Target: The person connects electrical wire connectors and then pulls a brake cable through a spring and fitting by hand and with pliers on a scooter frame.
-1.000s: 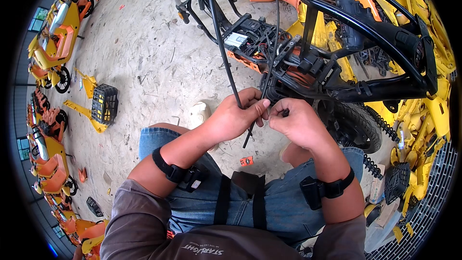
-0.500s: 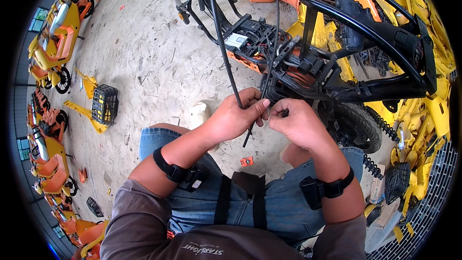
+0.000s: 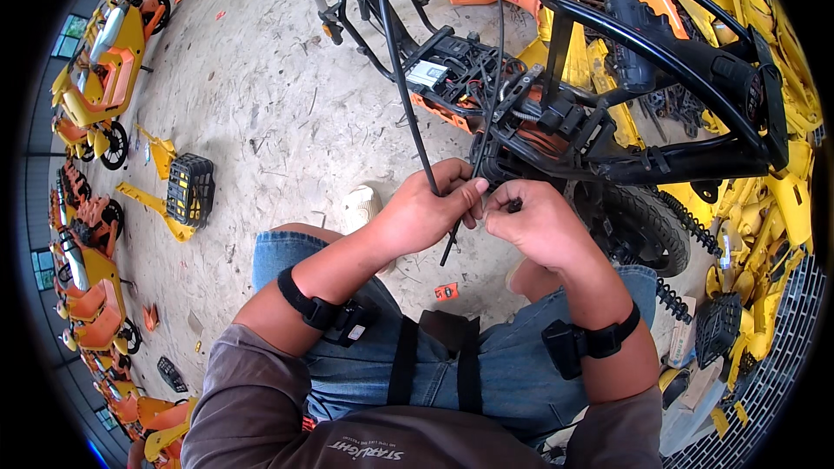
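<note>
In front of a stripped scooter frame, my left hand (image 3: pixel 430 210) is closed around a thin black cable (image 3: pixel 402 78), thumb and fingers pinching it. The cable's loose end (image 3: pixel 448 247) pokes out below that hand. Close beside it, almost touching, my right hand (image 3: pixel 532 219) has its fingertips pinched together. A small dark piece (image 3: pixel 514 205) shows among its curled fingers, too small to make out. A second black cable (image 3: pixel 500 43) runs down past the frame toward my hands. The black scooter frame (image 3: pixel 643 26) with bare electrical parts (image 3: pixel 452 69) stands just beyond.
A rear wheel (image 3: pixel 638 230) and coil spring (image 3: pixel 691 224) are right of my hands. Yellow body panels (image 3: pixel 790 200) pile up at far right. Yellow-orange scooters (image 3: pixel 113 61) line the left side. A black basket (image 3: pixel 189 189) and an orange scrap (image 3: pixel 446 292) lie on the concrete floor (image 3: pixel 278 104).
</note>
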Tool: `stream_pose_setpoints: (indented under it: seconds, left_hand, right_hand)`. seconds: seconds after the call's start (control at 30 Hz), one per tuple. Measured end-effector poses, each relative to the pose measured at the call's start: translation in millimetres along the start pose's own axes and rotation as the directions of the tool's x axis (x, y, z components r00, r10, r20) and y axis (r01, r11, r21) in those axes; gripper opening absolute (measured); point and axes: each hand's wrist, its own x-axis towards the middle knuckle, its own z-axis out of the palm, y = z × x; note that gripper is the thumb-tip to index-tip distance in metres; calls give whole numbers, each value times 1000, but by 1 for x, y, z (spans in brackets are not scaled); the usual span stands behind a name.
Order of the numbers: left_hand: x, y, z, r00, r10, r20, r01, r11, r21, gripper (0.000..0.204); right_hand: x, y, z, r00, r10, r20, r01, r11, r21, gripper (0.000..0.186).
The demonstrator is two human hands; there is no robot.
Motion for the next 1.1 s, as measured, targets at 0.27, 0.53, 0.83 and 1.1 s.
stream_pose_setpoints:
  seconds: [0.27, 0.53, 0.83, 1.1]
  left_hand:
    - [0, 1, 1, 1000, -17, -4, 17, 1000, -4, 23]
    - [0, 1, 0, 1000, -9, -16, 9, 1000, 20, 24]
    - [0, 2, 0, 998, -25, -50, 27, 999, 46, 25]
    - [-1, 5, 1, 997, -20, -72, 24, 998, 58, 25]
  right_hand:
    - [-3, -6, 0, 999, 34, 13, -35, 999, 32, 18]
    - [2, 5, 2, 1000, -11, -8, 12, 998, 61, 24]
    - [6, 13, 3, 998, -59, -6, 59, 996, 70, 24]
    - [5, 7, 2, 997, -44, 66, 38, 995, 97, 10]
